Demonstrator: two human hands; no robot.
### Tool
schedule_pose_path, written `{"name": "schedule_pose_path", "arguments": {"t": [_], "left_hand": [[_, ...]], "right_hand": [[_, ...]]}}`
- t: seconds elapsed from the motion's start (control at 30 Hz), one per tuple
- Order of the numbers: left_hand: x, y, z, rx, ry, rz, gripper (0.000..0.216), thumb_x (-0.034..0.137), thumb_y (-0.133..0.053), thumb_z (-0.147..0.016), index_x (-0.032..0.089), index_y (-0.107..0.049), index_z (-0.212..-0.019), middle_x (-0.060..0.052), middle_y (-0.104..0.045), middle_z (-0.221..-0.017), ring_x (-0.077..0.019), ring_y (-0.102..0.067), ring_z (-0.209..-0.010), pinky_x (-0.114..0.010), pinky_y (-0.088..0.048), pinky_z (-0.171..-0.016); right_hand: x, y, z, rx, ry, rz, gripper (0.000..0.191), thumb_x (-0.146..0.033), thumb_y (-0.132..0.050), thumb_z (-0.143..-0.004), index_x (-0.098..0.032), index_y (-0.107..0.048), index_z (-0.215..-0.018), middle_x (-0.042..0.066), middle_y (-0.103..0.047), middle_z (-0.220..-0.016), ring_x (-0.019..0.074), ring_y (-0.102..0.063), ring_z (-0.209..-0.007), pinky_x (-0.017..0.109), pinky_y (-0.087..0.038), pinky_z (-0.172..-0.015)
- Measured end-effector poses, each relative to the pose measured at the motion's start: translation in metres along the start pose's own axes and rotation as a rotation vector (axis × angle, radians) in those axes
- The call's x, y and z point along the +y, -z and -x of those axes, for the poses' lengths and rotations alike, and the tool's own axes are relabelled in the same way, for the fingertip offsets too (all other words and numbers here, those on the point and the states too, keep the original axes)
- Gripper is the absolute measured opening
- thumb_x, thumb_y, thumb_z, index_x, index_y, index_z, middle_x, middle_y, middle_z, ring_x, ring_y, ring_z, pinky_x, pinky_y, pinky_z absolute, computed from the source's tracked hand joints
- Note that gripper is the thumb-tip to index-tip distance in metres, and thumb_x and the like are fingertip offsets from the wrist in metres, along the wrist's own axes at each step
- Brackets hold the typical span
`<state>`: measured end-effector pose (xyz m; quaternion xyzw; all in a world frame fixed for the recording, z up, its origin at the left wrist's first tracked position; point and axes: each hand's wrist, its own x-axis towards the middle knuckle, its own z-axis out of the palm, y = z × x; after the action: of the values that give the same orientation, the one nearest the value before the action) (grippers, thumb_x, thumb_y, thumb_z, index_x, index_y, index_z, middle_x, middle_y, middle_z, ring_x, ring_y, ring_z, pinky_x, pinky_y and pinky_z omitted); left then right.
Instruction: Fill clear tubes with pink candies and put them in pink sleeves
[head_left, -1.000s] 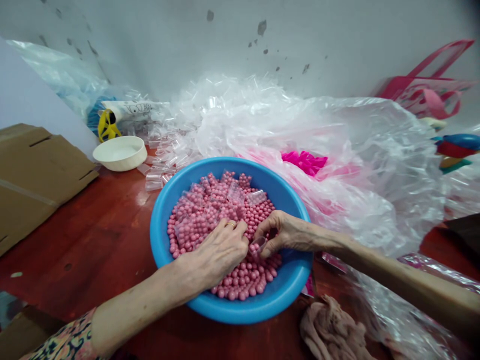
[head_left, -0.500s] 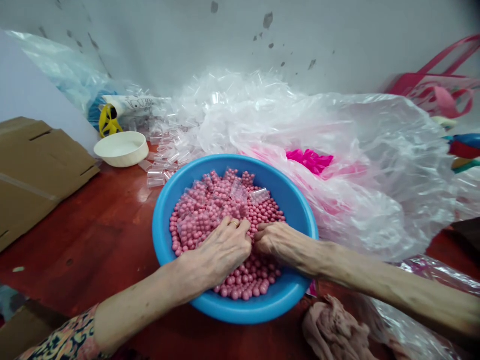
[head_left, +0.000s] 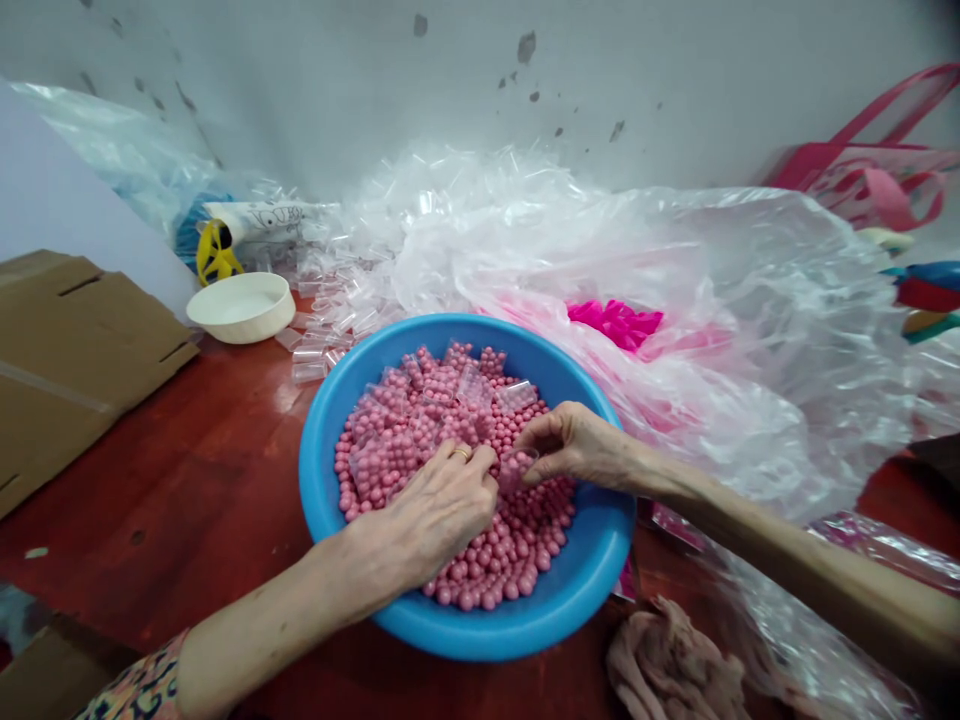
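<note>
A blue basin (head_left: 315, 455) holds a heap of pink beads (head_left: 480, 575), with several small clear plastic tubes (head_left: 516, 396) lying among them, many filled with beads. My right hand (head_left: 577, 445) pinches a clear plastic tube (head_left: 517, 470) with pink beads in it, just above the heap at the basin's middle. Close beside it, my left hand (head_left: 442, 500), with a ring on one finger, lies over the beads. Its fingers curl downward and their tips are hidden, so what they hold does not show.
Behind the basin lie a pile of empty clear tubes (head_left: 337, 300) and a large clear plastic bag (head_left: 750, 370) with bright pink pieces (head_left: 619, 322). A white dish (head_left: 241, 308) and a cardboard box (head_left: 82, 360) stand left. A crumpled brown cloth (head_left: 675, 665) lies front right.
My right hand has lifted out of the beads and turned, bringing the bead-filled tube into sight. My left hand stays nearly in place. The view has shifted slightly.
</note>
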<state>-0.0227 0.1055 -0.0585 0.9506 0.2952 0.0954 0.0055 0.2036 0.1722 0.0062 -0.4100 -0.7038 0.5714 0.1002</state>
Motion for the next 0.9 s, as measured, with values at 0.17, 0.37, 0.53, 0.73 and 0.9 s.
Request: {"name": "schedule_pose_path", "arguments": {"t": [0.17, 0.37, 0.53, 0.73, 0.9], "left_hand": [[0.001, 0.003, -0.001, 0.005, 0.015, 0.032, 0.026, 0.025, -0.043, -0.093, 0.019, -0.049, -0.117, -0.011, -0.045, -0.131, -0.0282, -0.039, -0.125, -0.052, -0.034, -0.104], [0.008, 0.036, -0.023, -0.075, 0.133, 0.080, 0.018, 0.030, -0.046, -0.093, 0.016, -0.056, -0.093, -0.009, -0.057, -0.102, -0.0236, -0.054, -0.100, -0.044, -0.045, -0.089], [0.012, 0.060, -0.036, -0.192, 0.278, 0.058, 0.019, 0.028, -0.053, -0.089, 0.012, -0.059, -0.080, -0.008, -0.057, -0.088, -0.0232, -0.055, -0.085, -0.042, -0.047, -0.081], [0.008, 0.046, -0.030, -0.093, 0.214, 0.051, 0.020, 0.029, -0.051, -0.090, 0.014, -0.057, -0.077, -0.006, -0.055, -0.084, -0.0219, -0.051, -0.084, -0.043, -0.044, -0.085], [0.010, 0.059, -0.037, -0.172, 0.256, 0.082, 0.021, 0.028, -0.052, -0.089, 0.014, -0.058, -0.075, -0.006, -0.057, -0.084, -0.0220, -0.052, -0.080, -0.042, -0.045, -0.080]], "right_hand": [[0.000, 0.001, -0.007, 0.095, 0.043, 0.081, 0.016, -0.027, -0.070, -0.062, -0.012, -0.067, -0.066, -0.005, -0.050, -0.055, 0.0097, -0.044, -0.057, 0.021, -0.034, -0.053], [-0.005, -0.010, -0.022, 0.168, 0.137, 0.447, 0.005, -0.013, -0.068, -0.066, -0.012, -0.065, -0.062, -0.006, -0.048, -0.052, 0.0079, -0.042, -0.055, 0.020, -0.031, -0.053], [-0.009, -0.014, -0.025, 0.161, 0.163, 0.507, 0.009, -0.009, -0.067, -0.066, -0.012, -0.064, -0.059, -0.006, -0.049, -0.052, 0.0082, -0.043, -0.055, 0.022, -0.028, -0.055], [-0.009, -0.012, -0.007, 0.215, 0.111, 0.535, 0.008, -0.015, -0.064, -0.072, -0.012, -0.068, -0.066, -0.003, -0.055, -0.055, 0.0093, -0.043, -0.054, 0.023, -0.028, -0.053], [-0.006, -0.012, -0.007, 0.257, 0.066, 0.520, 0.008, -0.017, -0.067, -0.071, -0.012, -0.067, -0.065, -0.004, -0.053, -0.054, 0.0093, -0.044, -0.054, 0.022, -0.029, -0.054]]}}
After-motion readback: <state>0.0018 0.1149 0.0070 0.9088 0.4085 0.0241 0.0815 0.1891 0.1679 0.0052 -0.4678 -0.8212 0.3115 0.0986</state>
